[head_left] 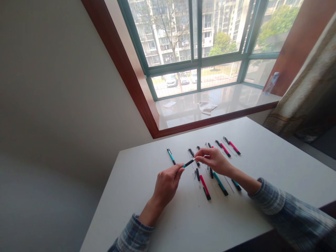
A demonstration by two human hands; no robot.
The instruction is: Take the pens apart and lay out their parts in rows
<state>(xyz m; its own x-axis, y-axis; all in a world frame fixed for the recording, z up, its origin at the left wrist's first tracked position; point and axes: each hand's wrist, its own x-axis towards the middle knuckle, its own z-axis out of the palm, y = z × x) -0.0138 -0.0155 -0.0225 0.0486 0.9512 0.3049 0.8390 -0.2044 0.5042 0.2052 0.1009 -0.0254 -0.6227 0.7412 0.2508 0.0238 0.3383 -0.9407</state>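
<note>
My left hand (168, 183) is closed round the teal end of a teal and black pen (188, 163) above the white table. At the pen's silver tip, the thumb and fingers of my right hand (213, 160) are pinched; whether they hold a separate small part there is too small to tell. Just beyond my left hand lies another teal and black pen (171, 156), which looks whole. Below the hands are a red pen barrel (205, 187) with a black grip piece (197, 174) and a teal pen barrel (220, 183). My right hand partly covers other pen parts.
More pen parts lie in rows on the white table (136, 175), among them red barrels (234, 147) (225, 149) and thin refills. Behind the table, a windowsill holds a crumpled cloth (207, 107) and a clear bottle (272, 83). A curtain (304, 73) hangs at the right.
</note>
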